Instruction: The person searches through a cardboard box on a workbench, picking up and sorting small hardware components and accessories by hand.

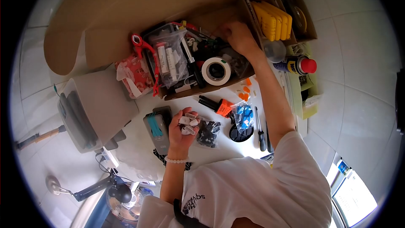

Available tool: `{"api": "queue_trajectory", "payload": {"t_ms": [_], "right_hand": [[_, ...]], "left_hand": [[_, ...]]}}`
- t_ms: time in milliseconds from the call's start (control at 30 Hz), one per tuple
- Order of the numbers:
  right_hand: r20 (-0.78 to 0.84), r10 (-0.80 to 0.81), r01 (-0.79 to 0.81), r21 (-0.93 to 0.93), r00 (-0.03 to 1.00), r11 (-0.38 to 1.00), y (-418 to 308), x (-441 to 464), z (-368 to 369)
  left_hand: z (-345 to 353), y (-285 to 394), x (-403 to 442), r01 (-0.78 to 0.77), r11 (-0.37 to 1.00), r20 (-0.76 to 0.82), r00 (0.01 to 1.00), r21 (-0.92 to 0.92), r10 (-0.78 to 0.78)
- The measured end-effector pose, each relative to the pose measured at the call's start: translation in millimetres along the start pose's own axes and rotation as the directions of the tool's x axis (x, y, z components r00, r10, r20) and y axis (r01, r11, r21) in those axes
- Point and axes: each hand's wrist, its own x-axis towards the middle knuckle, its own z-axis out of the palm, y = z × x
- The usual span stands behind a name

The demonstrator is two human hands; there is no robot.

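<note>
My left hand point(177, 137), palm up with fingers curled, cradles several small white plastic pieces point(188, 123); their exact kind is unclear. Just right of it lies a clear bag of small black parts point(208, 133). To its left is a grey device with a teal band point(156, 128). My right hand point(239, 36) reaches into the right end of an open cardboard box point(198, 91), its fingers dim and partly hidden among the contents. Near it in the box are a roll of white tape point(216, 71), a bag with white tubes point(168, 61) and dark pens.
Red-handled scissors point(147, 46) lean on the box's left side. On the table are an orange-and-black tool point(221, 106), a blue-filled bag point(244, 116), a black round case point(241, 134) and a screwdriver point(260, 131). A red-capped spray can point(297, 65) and yellow cases point(272, 21) stand at right.
</note>
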Motion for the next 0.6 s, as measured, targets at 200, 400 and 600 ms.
{"api": "queue_trajectory", "payload": {"t_ms": [200,400,600], "right_hand": [[0.153,0.224,-0.188,-0.216,0.963,0.958,-7.7,1.2,-1.5],[0.153,0.165,-0.12,-0.269,0.974,0.956,0.9,11.7,15.8],[0.194,0.091,-0.008,-0.393,0.977,0.92,-13.3,6.2,12.6]], "left_hand": [[0.9,-0.7,0.3,-0.006,1.0,-0.018,1.0,0.01,0.006],[4.9,-2.2,0.4,-0.007,1.0,0.006,1.0,-0.013,0.007],[4.3,-1.3,-3.8,-0.018,1.0,0.01,1.0,0.012,0.018]]}}
